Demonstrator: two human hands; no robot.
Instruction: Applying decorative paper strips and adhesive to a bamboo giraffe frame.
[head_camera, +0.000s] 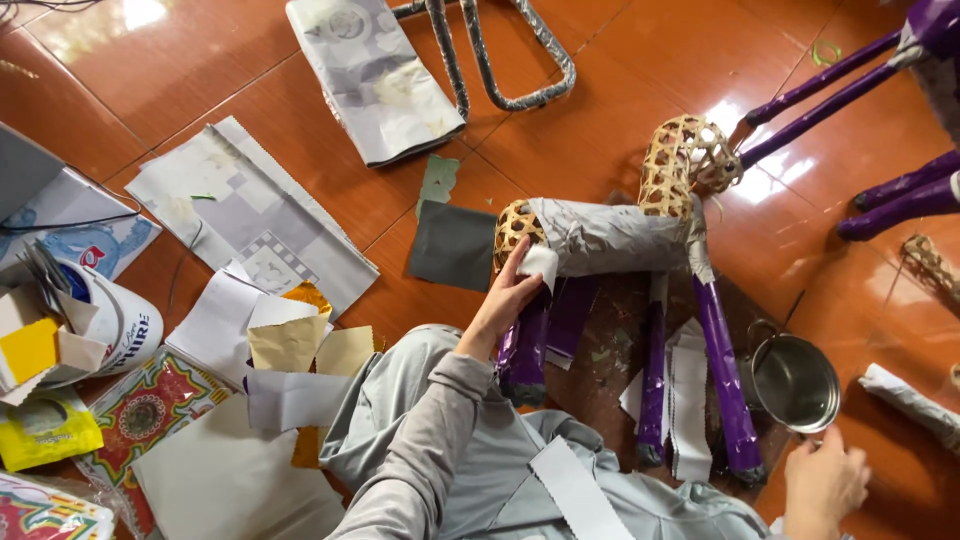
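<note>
Clearly my left hand (503, 298) presses a small white paper piece (540, 264) onto the rump of the woven animal figure (610, 240) standing on the floor. My right hand (824, 478) rests open beside the metal pot (795, 382), gripping nothing. I judge a hard push could tip the figure on its thin purple legs (722, 375), or the patch could wrinkle and lift.

Single head camera, steep downward look, close over lap, tiled floor (200, 90) filling frame; no second view.

Bright daylight glares off the glossy floor tiles (745, 120); sharp centre, edges slightly curved.
</note>
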